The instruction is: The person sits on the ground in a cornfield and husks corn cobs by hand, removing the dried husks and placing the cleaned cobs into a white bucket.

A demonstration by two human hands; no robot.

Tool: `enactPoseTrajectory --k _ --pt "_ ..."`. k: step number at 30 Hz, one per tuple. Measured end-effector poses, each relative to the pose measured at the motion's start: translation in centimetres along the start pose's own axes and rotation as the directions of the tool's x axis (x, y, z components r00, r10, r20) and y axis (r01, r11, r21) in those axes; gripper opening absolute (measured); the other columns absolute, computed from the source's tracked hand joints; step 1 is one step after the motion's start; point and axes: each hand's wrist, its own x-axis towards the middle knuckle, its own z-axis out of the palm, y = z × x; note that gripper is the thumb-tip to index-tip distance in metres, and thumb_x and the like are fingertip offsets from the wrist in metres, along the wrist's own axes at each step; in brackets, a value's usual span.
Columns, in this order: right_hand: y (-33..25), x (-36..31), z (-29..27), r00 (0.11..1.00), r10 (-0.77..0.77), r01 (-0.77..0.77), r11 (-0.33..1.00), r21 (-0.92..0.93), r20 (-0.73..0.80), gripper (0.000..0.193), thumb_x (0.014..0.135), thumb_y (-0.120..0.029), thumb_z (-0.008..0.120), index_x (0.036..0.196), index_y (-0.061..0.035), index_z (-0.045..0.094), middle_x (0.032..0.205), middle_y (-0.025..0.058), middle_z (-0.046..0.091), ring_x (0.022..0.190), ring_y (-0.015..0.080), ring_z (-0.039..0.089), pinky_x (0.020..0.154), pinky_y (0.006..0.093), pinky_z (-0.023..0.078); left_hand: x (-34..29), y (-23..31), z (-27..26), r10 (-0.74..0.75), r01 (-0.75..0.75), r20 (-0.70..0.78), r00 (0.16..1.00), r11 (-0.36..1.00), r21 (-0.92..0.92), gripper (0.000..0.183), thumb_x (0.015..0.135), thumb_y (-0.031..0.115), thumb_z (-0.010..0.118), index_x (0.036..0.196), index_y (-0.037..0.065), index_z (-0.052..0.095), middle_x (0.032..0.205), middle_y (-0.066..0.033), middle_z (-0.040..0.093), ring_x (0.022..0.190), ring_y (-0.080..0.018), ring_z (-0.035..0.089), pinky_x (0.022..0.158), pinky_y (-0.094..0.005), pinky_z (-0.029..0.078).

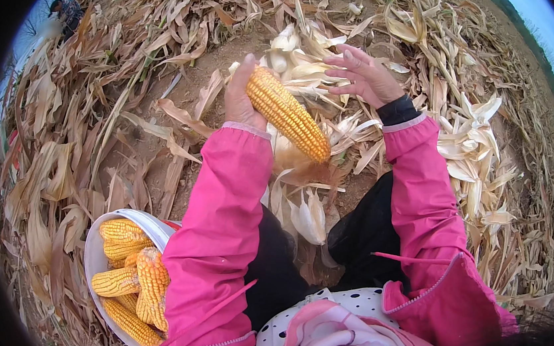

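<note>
A husked yellow corn cob point(288, 114) is gripped near its upper end by my left hand point(243, 96), its other end slanting down to the right. My right hand point(364, 76) is off to the right of the cob, apart from it, with the fingers spread and nothing in them. Pale husks point(296, 58) lie on the ground just beyond both hands. Below my left forearm stands a white bucket point(142, 218) holding several husked yellow cobs point(122, 281); my sleeve covers part of its right side.
Dry corn stalks and leaves point(54, 148) cover the ground on the left and far side. Stripped husks point(472, 154) are heaped along the right. Loose husks point(308, 220) lie between my knees. Another person point(67, 16) is at the far left.
</note>
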Motion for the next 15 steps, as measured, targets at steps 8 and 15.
enactPoseTrajectory --k 8,15 --pt "5.2 -0.9 9.7 0.9 0.182 -0.066 0.955 -0.29 0.397 0.054 0.077 -0.031 0.073 0.114 -0.0026 0.046 0.082 0.0045 0.056 0.065 0.008 0.053 0.055 0.0219 0.044 0.7 1.8 -1.9 0.05 -0.063 -0.279 0.959 0.997 -0.038 0.032 0.075 0.026 0.071 0.09 0.004 0.052 0.076 -0.0127 0.058 0.067 -0.0259 0.059 0.067 -0.0386 0.052" --pt "7.0 -0.7 5.6 0.865 0.421 0.164 0.28 -0.946 0.274 0.036 0.085 -0.033 0.061 0.079 0.0018 0.056 0.065 0.0093 0.057 0.06 0.0216 0.054 0.058 0.0347 0.043 0.0 4.2 -2.2 0.195 -0.229 -0.362 0.912 0.972 -0.053 0.035 0.072 0.024 0.074 0.09 0.007 0.049 0.077 -0.008 0.054 0.07 -0.024 0.059 0.071 -0.0403 0.052"
